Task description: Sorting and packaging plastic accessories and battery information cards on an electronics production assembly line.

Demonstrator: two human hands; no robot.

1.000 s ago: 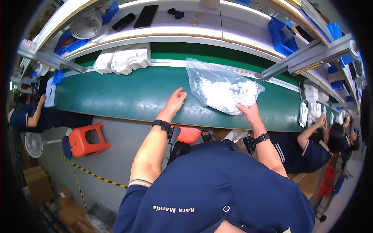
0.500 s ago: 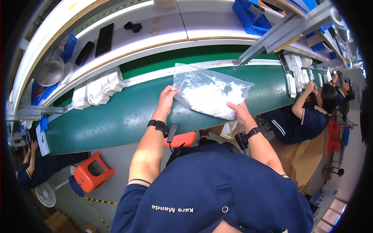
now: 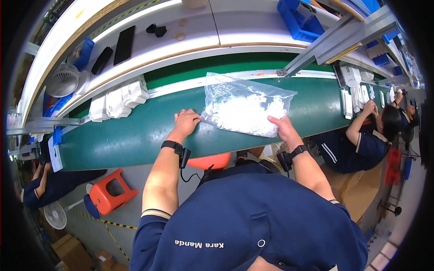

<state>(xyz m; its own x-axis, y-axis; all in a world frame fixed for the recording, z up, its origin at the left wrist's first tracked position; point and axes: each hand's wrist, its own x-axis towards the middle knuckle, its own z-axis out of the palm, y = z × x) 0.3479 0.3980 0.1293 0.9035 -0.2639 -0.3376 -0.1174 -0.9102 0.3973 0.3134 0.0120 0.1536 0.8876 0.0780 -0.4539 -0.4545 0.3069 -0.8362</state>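
Note:
A clear plastic bag (image 3: 244,110) filled with small white pieces lies on the green worktable in front of me. My right hand (image 3: 285,128) grips its lower right corner, thumb on top and the other fingers mostly hidden. At the bag's lower left corner, my left hand (image 3: 186,122) rests palm down on the table. Its fingers are loosely stretched toward the bag, the tips at or against the plastic. What the small white pieces are, I cannot make out.
Stacked white cartons (image 3: 120,100) stand at the table's back left. Above runs a shelf with a black phone (image 3: 124,45), a small fan (image 3: 63,81) and a blue bin (image 3: 300,20). A metal post (image 3: 312,49) rises right. A co-worker (image 3: 382,128) sits right; an orange stool (image 3: 113,192) stands left.
My left hand has let go of the bag's left edge and moved left and down onto the table. The bag lies flatter, its right corner still in my right hand.

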